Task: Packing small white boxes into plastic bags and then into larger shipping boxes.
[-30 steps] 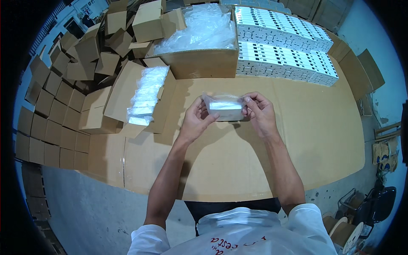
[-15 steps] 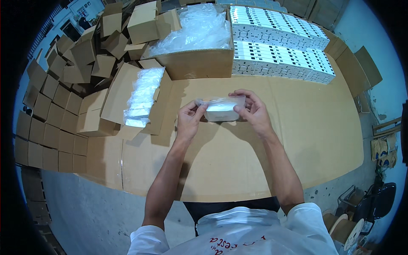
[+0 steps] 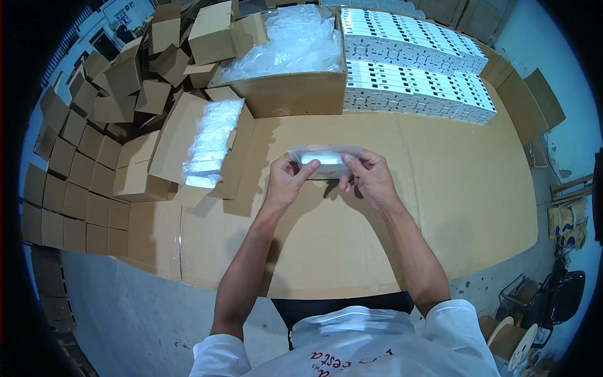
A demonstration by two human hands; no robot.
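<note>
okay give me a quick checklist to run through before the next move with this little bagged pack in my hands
1. Both hands on the pack: ok, left hand and right hand pinch its ends.
2. Pack held off the cardboard top: ok.
3. Bag sealed: cannot tell.
4. More bagged packs within reach at left: ok.
5. Space under the hands free: ok.
</note>
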